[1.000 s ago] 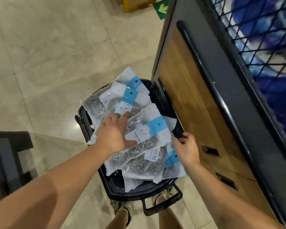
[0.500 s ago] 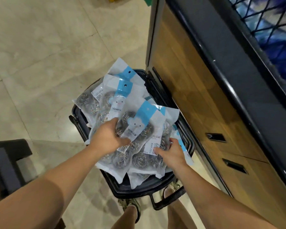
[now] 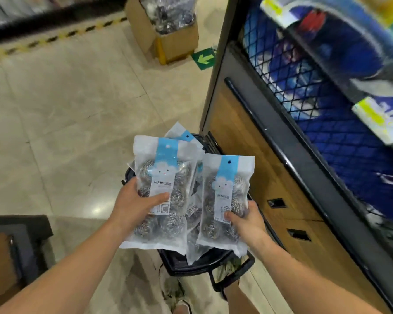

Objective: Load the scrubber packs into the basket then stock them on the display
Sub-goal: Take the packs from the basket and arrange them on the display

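My left hand (image 3: 136, 206) grips a clear scrubber pack (image 3: 163, 184) with a blue header strip and steel-wool balls inside, held up above the black basket (image 3: 191, 266) on the floor. In my right hand (image 3: 247, 219) is a second pack of the same kind (image 3: 222, 191), raised beside the first. More packs (image 3: 182, 134) lie in the basket below, mostly hidden behind the two raised ones. The display (image 3: 327, 109), a shelf unit with black wire mesh and blue goods behind it, stands at the right.
A wood-fronted base with a black rail (image 3: 259, 123) and drawer slots runs under the display. An open cardboard box (image 3: 168, 26) of stock sits on the tiled floor at the back. A dark fixture (image 3: 16, 241) stands at lower left. My feet are below the basket.
Both hands have lifted one pack each up out of the basket. The view has tilted upward, bringing the cardboard box and the mesh shelf into sight.
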The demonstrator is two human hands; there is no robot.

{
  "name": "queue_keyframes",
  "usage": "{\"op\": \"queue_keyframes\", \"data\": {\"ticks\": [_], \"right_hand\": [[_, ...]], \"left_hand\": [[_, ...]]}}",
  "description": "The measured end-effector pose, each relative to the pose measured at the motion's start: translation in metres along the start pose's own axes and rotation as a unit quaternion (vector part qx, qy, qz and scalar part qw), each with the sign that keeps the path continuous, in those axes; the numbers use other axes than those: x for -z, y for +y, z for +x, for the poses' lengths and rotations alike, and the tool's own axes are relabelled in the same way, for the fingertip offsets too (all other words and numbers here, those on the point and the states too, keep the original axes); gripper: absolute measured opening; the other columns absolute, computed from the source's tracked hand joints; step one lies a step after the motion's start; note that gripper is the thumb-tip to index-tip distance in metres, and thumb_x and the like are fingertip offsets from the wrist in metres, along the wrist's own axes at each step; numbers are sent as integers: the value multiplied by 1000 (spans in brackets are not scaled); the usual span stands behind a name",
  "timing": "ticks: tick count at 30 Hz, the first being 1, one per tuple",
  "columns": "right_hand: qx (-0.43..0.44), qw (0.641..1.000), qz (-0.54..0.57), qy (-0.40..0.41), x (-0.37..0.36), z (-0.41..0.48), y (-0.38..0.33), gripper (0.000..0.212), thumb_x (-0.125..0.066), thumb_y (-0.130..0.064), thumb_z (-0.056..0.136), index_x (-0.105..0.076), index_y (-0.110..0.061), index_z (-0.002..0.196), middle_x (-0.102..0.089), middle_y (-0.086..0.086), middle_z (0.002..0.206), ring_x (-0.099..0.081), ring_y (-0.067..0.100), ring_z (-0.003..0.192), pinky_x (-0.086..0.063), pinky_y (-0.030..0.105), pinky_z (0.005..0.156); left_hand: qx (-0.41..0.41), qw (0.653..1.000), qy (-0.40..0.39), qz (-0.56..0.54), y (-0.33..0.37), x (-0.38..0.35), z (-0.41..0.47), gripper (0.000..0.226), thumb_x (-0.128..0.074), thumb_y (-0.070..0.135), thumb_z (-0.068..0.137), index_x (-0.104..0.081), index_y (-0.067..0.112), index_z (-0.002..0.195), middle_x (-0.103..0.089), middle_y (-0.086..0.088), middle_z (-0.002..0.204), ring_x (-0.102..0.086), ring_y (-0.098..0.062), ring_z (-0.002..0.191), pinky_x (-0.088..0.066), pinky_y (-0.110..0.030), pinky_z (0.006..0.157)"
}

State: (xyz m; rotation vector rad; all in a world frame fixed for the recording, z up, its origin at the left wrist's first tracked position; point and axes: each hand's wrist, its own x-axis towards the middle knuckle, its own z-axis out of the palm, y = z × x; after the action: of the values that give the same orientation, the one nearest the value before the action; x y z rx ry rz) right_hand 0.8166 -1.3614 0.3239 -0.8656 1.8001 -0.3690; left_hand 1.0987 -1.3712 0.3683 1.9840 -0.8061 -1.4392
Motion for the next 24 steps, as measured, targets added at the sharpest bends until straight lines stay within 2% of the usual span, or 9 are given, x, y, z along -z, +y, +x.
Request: {"op": "queue_keyframes", "data": {"ticks": [5,7,11,14,16,18,20,22,24], "right_hand": [[90,995,35,24,58,-85,-88,41,-75,-16,86,-48,-25,115,-65,-12,102,-63,-1,90,-53,20,73],[130,990,47,40,87,-116,-116,45,-77,-15,83,-49,-26,117,-67,-9,107,-65,-1,94,-55,22,81],[193,974,98,66,158,-180,-163,47,-79,-22,81,-49,-32,116,-66,-8,114,-66,3,100,-55,26,85],[242,957,127,97,218,-223,-190,63,-78,-46,70,-50,-39,126,-66,-13,122,-66,8,110,-55,45,96],[267,943,150,131,263,-241,-196,64,-77,-47,68,-51,-38,126,-66,-14,122,-65,6,110,-54,45,98],[284,928,183,160,311,-258,-198,55,-78,-35,76,-49,-34,123,-64,-18,117,-64,-2,104,-56,31,92],[294,913,209,188,361,-267,-188,49,-76,-24,85,-45,-35,121,-57,-25,110,-57,-14,92,-49,8,73],[293,904,223,218,410,-270,-173,52,-75,-23,87,-43,-32,127,-56,-25,111,-54,-15,91,-45,4,63],[284,894,241,248,459,-271,-153,55,-74,-23,88,-43,-28,132,-61,-15,123,-58,-9,96,-46,9,67]], "left_hand": [[-52,996,-37,-65,101,13,-60,71,-95,38,45,-68,17,107,-79,-2,94,-76,-23,86,-59,-44,84],[-97,991,-48,-81,145,10,-87,59,-95,38,51,-69,16,99,-79,1,91,-76,-17,81,-58,-36,77],[-166,975,-65,-132,235,-5,-148,22,-72,0,81,-64,13,97,-77,4,74,-73,-11,66,-55,-23,54],[-210,964,-101,-128,301,-24,-190,20,-65,-4,86,-64,5,104,-78,-9,88,-74,-17,70,-59,-31,68],[-248,952,-121,-129,342,-48,-216,23,-63,-4,87,-64,12,104,-78,-1,87,-73,-12,72,-58,-31,71],[-286,938,-151,-125,378,-81,-242,26,-63,-4,87,-63,13,107,-78,1,87,-74,-13,77,-60,-29,69],[-302,927,-187,-119,407,-121,-265,29,-64,0,88,-63,15,112,-78,-3,96,-74,-22,90,-58,-35,75],[-310,918,-216,-123,430,-168,-283,30,-64,1,88,-63,17,113,-78,-4,98,-75,-21,88,-59,-30,67],[-315,913,-231,-123,448,-222,-297,28,-64,-1,87,-64,16,109,-78,-6,97,-75,-15,79,-59,-25,60]]}}
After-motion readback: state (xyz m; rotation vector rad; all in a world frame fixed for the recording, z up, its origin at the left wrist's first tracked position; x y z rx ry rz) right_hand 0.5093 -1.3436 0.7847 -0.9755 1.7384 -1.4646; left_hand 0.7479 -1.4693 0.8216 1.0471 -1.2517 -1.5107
